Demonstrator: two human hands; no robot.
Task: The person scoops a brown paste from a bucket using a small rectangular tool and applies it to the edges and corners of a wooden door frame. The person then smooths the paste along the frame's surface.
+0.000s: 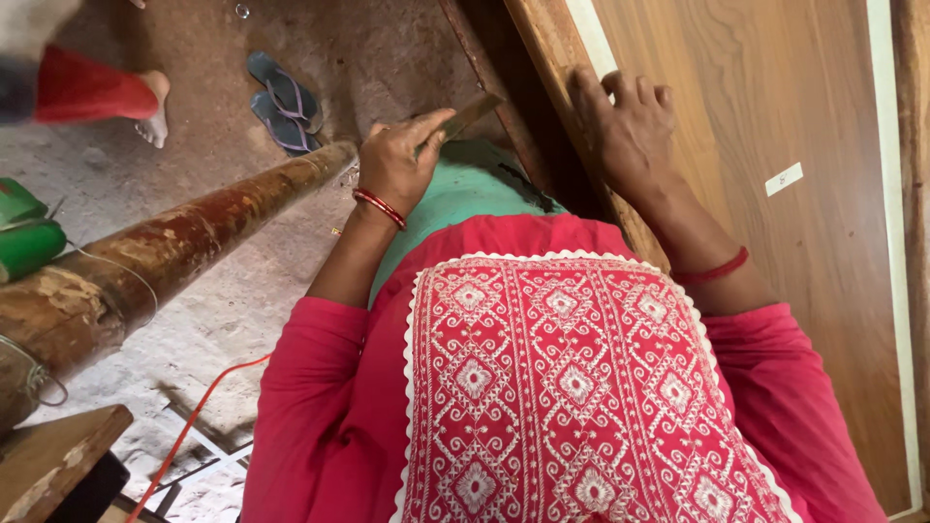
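My left hand (pixel 399 160), with a red bangle at the wrist, grips a flat narrow blade-like tool (pixel 472 112) that points toward the edge of a large wooden panel (pixel 775 116). On that edge lies my right hand (pixel 625 126), fingers curled over the rim and a red thread around the forearm. Below both hands are my red embroidered top and green trousers.
A thick brown wooden pole (pixel 174 242) runs diagonally at the left. A pair of blue sandals (pixel 283 100) lies on the dirt floor. Another person's bare foot (pixel 153 105) and red trouser leg are at top left. An orange cable (pixel 194 416) crosses the floor.
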